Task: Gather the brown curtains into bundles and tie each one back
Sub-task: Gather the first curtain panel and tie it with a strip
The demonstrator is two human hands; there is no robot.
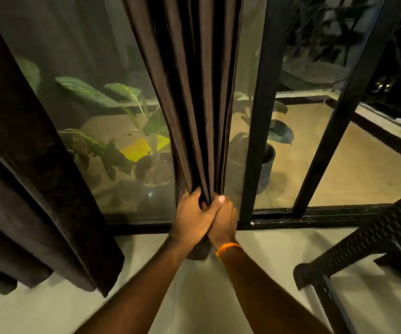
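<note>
A brown curtain (pixel 194 92) hangs in the middle of the glass door, gathered into tight vertical folds. My left hand (pixel 192 218) and my right hand (pixel 224 218) press together around its lower part, squeezing the folds into one bundle. The curtain's bottom end (pixel 198 253) shows just below my hands. An orange band circles my right wrist. A second brown curtain (pixel 38 189) hangs loose at the left, its hem near the floor. No tie-back is visible.
A black-framed sliding glass door (pixel 262 116) stands behind the curtain, with potted plants (pixel 151 169) on the balcony outside. A black woven chair (pixel 375 237) stands at the right. Pale floor tiles (pixel 255 273) lie below my arms.
</note>
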